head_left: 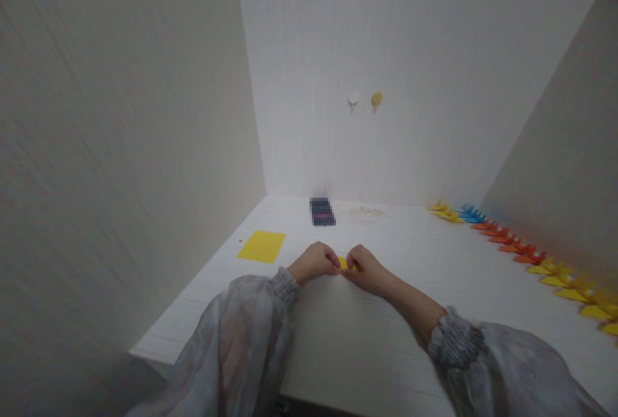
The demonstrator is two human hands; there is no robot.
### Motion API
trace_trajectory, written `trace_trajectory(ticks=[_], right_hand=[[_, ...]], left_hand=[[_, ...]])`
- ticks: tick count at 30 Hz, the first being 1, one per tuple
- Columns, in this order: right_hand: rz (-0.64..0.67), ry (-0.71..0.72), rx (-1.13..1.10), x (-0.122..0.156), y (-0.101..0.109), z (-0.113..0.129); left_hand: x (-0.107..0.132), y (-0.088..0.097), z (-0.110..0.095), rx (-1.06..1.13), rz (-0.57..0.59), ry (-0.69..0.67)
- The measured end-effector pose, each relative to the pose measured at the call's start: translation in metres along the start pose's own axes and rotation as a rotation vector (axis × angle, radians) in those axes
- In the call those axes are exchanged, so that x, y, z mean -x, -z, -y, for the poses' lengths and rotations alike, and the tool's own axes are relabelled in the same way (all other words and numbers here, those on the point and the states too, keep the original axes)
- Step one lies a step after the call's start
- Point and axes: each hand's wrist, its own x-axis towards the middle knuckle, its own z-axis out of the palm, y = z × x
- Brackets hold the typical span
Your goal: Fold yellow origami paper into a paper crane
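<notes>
Both hands meet at a small piece of yellow paper point(342, 262) on the white table, near the middle of the view. My left hand point(318, 260) pinches its left side, fingers closed. On the other side, my right hand point(363, 267) has its fingers closed on the right part of the same paper. Much of the paper is hidden by the fingers, so its folds cannot be made out. A flat yellow square sheet point(262, 246) lies to the left of my left hand.
A dark, blurred phone-like object point(322, 212) lies near the back wall. Along the right wall runs a row of folded paper cranes in yellow point(570, 285), red point(506, 241) and blue point(470, 213). Two round hooks point(376, 100) hang on the back wall. The white table point(386, 340) has walls around it.
</notes>
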Motion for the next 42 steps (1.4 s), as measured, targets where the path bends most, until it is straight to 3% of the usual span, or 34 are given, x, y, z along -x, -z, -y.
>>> trace_trajectory(ticks=[8,21,32,35,40,42], right_hand=[[0.121,-0.222,-0.133,-0.007,0.005,0.009],[0.198,-0.27,-0.272,-0.004,0.02,-0.003],[0.214,-0.303,-0.314,-0.005,0.02,-0.003],[0.207,-0.249,-0.308,-0.002,0.021,-0.003],[0.117,0.03,-0.31,0.006,0.024,-0.001],[0.072,0.081,-0.283,0.008,0.022,0.002]], left_hand=[[0.001,0.002,-0.001,0.014,0.015,0.016],[0.003,0.003,-0.004,0.01,0.045,0.0],[0.002,0.004,0.001,0.039,0.045,-0.02],[0.001,0.004,0.001,0.045,0.04,-0.009],[0.002,0.004,-0.002,0.075,0.033,-0.008],[0.003,0.005,-0.003,0.091,0.036,-0.008]])
